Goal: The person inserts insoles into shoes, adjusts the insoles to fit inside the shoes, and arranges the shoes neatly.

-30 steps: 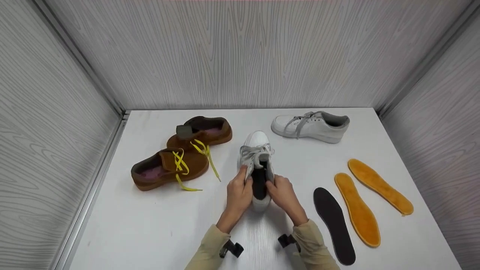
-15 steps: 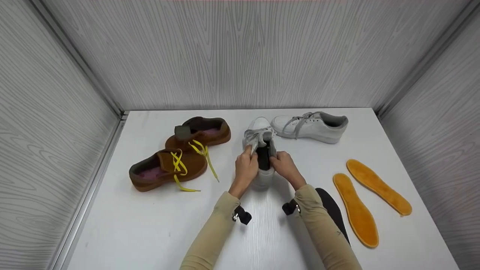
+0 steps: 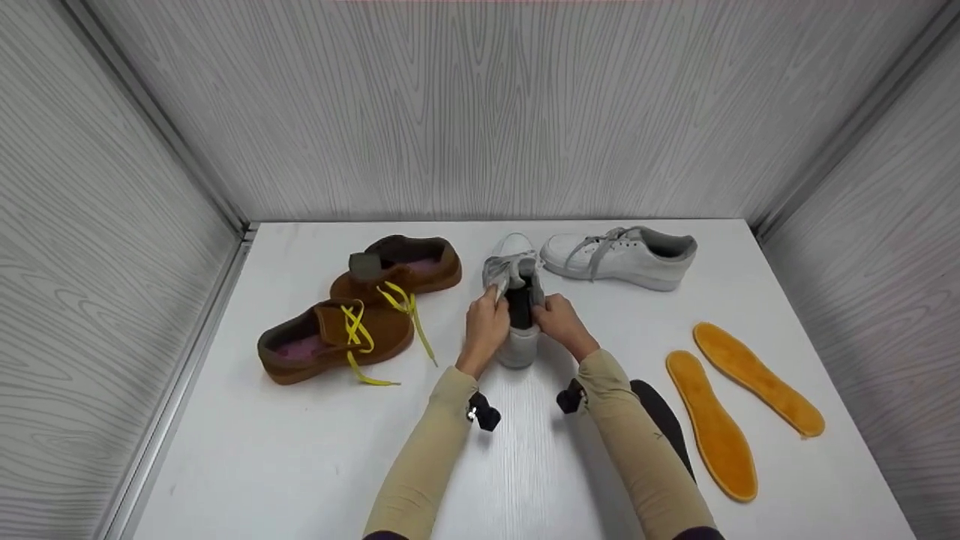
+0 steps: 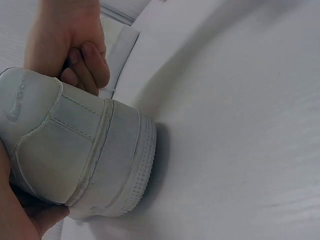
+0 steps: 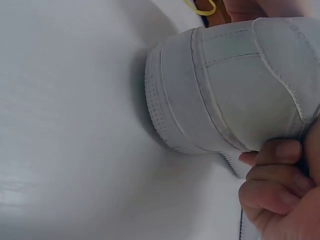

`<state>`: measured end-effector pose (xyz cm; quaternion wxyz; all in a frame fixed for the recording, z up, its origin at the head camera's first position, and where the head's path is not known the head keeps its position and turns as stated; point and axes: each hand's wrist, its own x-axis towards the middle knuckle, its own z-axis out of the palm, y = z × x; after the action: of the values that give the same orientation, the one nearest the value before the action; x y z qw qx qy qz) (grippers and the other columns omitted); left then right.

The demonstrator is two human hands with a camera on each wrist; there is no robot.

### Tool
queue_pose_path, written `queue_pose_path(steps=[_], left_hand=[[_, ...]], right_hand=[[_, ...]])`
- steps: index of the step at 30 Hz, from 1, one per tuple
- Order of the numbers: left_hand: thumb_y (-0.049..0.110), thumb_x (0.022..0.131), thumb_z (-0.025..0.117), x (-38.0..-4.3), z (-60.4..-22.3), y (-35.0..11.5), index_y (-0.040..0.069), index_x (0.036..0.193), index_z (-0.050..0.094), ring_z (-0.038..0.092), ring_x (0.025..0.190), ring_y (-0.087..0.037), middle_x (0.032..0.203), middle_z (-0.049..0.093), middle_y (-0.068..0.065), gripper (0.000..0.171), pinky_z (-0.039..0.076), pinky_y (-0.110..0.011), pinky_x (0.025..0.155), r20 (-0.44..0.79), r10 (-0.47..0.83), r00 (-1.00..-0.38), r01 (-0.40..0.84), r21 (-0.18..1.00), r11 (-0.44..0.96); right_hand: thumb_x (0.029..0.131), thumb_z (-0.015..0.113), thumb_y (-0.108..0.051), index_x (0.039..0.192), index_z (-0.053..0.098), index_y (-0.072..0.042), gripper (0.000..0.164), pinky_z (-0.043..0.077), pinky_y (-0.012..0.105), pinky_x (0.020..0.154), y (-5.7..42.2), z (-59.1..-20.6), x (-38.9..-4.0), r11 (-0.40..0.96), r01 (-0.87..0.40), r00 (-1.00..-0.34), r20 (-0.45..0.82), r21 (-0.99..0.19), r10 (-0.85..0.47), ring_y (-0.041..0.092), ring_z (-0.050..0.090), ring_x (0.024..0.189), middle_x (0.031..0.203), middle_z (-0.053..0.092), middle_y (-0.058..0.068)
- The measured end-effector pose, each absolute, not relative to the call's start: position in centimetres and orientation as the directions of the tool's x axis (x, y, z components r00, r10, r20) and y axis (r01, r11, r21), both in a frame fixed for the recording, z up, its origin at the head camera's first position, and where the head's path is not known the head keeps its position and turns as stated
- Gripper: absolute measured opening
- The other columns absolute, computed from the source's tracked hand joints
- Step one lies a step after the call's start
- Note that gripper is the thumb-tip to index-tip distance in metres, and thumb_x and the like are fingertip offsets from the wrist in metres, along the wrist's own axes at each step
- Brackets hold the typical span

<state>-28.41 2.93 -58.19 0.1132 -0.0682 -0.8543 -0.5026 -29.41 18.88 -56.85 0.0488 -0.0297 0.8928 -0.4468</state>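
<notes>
A white sneaker (image 3: 519, 351) with grey laces points away from me near the table's back, and both my hands hold its opening. My left hand (image 3: 486, 326) pinches the left side of the collar. On the right side, my right hand (image 3: 561, 322) grips the collar with curled fingers, plain in the right wrist view (image 5: 280, 187). Inside the sneaker lies a dark insole (image 3: 519, 311). The left wrist view shows the heel (image 4: 65, 135) from behind; I cannot tell whether the sole touches the table.
A second white sneaker (image 3: 619, 259) lies to the back right. Two brown shoes (image 3: 382, 334) with yellow laces stand at left. Two orange insoles (image 3: 712, 427) lie at right, beside a black insole (image 3: 664, 416) partly hidden by my right sleeve.
Both hands have moved the held sneaker away from me, toward the back wall, then slightly left. My right forearm now covers part of the black insole.
</notes>
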Motion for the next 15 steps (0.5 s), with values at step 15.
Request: queue_pose_path(steps=[15], left_hand=[[0.008, 0.1, 0.046, -28.37, -58.59, 2.83, -0.006, 0.133, 0.056, 0.054, 0.069, -0.024, 0.072, 0.059, -0.014, 0.037, 0.049, -0.043, 0.072, 0.208, 0.01, -0.978, 0.187, 0.854, 0.485]], right_hand=[[0.089, 0.047, -0.009, 0.061, 0.048, -0.012, 0.028, 0.033, 0.026, 0.05, 18.38, -56.63, -29.46, 0.637, 0.057, -0.989, -0.133, -0.768, -0.072, 0.015, 0.04, 0.051, 0.056, 0.045, -0.002]])
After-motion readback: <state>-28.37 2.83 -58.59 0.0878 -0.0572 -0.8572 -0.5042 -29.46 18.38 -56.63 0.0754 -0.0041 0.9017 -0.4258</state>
